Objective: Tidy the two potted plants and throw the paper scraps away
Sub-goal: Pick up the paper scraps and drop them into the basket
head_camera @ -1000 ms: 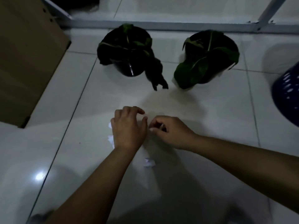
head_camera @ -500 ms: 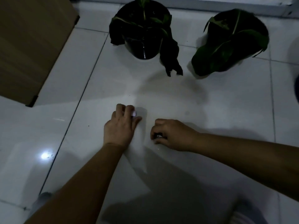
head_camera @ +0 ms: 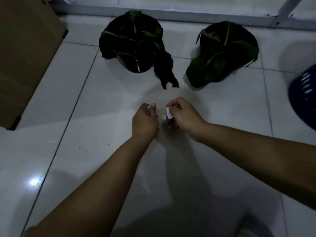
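Observation:
Two potted plants stand on the white tiled floor ahead of me. The left plant (head_camera: 135, 47) is in a glossy black pot with dark drooping leaves; one limp leaf (head_camera: 165, 72) hangs onto the floor. The right plant (head_camera: 222, 53) has broad green leaves that hide its pot. Below them my left hand (head_camera: 145, 120) is closed around white paper scraps (head_camera: 150, 106), just above the floor. Close beside it, my right hand (head_camera: 183, 115) pinches another white paper scrap (head_camera: 169, 113).
A brown cardboard box (head_camera: 25, 57) stands at the left. A dark blue perforated basket (head_camera: 306, 98) shows at the right edge. A white metal frame (head_camera: 205, 16) runs along the floor behind the plants.
The scraps that lay on the floor a second ago are now in my hands. Both hands have lifted slightly off the tiles and drawn together.

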